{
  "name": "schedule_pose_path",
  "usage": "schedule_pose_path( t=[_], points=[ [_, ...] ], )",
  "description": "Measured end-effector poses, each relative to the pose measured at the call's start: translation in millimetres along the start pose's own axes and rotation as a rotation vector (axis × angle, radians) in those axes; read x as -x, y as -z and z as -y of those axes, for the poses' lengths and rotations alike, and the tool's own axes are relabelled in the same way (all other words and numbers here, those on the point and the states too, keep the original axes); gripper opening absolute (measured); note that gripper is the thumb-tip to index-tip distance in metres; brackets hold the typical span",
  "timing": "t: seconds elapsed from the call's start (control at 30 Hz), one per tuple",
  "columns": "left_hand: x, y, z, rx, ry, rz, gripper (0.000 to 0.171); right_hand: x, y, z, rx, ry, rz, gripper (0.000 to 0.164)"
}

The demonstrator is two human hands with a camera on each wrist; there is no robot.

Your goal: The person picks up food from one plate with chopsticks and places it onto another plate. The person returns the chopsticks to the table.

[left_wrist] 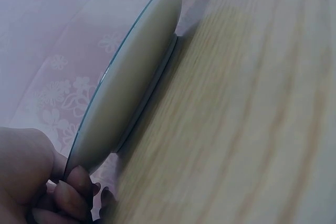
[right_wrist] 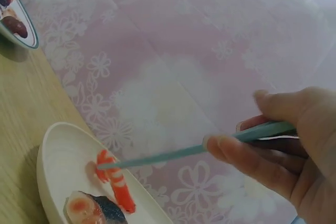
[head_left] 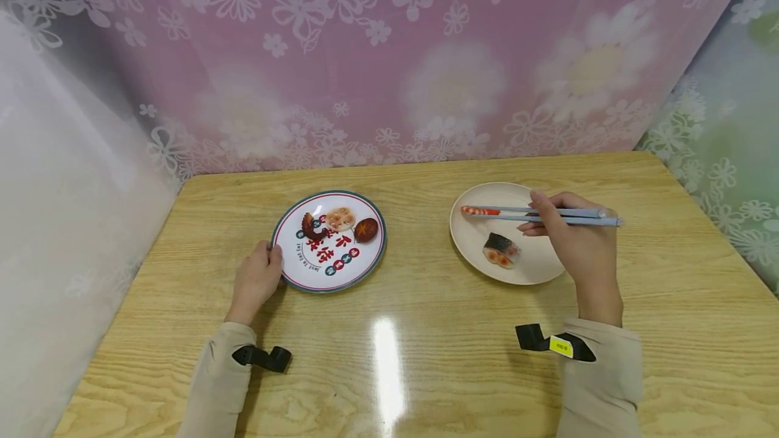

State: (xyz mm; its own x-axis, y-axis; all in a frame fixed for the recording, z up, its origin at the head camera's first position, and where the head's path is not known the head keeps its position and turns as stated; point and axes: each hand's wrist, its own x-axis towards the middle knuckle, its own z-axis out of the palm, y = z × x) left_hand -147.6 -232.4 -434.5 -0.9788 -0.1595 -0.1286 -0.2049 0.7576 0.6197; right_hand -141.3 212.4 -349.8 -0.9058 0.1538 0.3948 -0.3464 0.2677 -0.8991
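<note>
My left hand [head_left: 257,280] grips the near-left rim of a white plate [head_left: 292,259] with a blue-green edge and red lettering, thumb above and fingers beneath. On it lie a brown tentacle piece [head_left: 313,227], a pale lotus root slice [head_left: 339,219] and a brown mushroom [head_left: 366,230] with a cross cut. My right hand [head_left: 569,238] holds light blue chopsticks [head_left: 584,216] over a cream plate [head_left: 471,249]. Their tips are at a red-and-white shrimp-like piece [right_wrist: 119,187] by the plate's far-left side. Near it lies a dark-skinned piece [head_left: 501,250] with orange-red spots.
Both plates stand on a light wooden table [head_left: 420,235], apart from each other. A pink flowered curtain [head_left: 365,73] hangs behind the table, with pale cloth [head_left: 55,188] at the left. Black straps [head_left: 268,358] sit on both beige-sleeved wrists.
</note>
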Motion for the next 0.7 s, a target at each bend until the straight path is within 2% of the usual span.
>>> schedule_pose_path(
  t=[0.1,0.4,0.53,0.7],
  points=[
    [0.2,-0.5,-0.2,0.005,0.002,-0.001,0.033,1.7,-1.7,-4.3,0.076,0.057,-0.019,0.022],
    [-0.5,-0.4,0.4,0.006,0.002,-0.001,0.034,3.0,-6.1,-14.6,0.088,0.115,-0.136,0.031],
    [-0.8,-0.7,0.1,0.010,0.001,-0.003,0.034,3.7,-5.9,-13.4,0.010,0.119,-0.200,0.033],
    [-1.4,-0.2,0.7,0.013,0.005,0.005,0.035,3.1,-3.6,-13.0,-0.165,0.150,-0.254,0.033]
  ],
)
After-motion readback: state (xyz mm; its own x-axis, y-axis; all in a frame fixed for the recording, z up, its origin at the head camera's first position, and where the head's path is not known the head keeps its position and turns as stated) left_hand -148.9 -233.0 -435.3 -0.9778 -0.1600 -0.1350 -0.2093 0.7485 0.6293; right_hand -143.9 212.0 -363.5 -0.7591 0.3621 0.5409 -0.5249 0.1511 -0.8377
